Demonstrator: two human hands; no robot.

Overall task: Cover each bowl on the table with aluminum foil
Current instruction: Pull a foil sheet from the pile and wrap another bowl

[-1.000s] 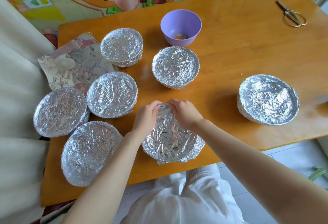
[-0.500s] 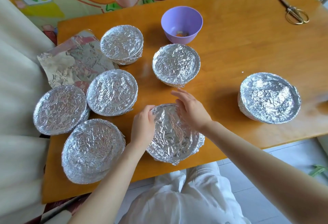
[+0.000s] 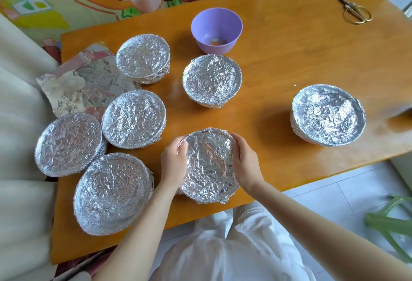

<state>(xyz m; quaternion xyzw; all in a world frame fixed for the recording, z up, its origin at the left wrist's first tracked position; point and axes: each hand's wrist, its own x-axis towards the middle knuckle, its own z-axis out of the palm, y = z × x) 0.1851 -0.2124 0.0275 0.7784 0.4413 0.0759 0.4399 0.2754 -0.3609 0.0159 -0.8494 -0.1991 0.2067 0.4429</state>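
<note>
Glossy wood table (image 3: 289, 62); left hand (image 3: 172, 162), right hand (image 3: 245, 162) grip round crinkled-foil bowl (image 3: 209, 165).

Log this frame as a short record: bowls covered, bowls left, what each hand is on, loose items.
covered bowls: seven, counting the near bowl
uncovered: purple bowl
left hand: grips near bowl's left rim
right hand: grips its right rim
loose items: foil sheet, scissors
surface: wooden table

One head-worn wide-angle camera looks steeply down at the table (image 3: 301, 62) from its near edge.
</note>
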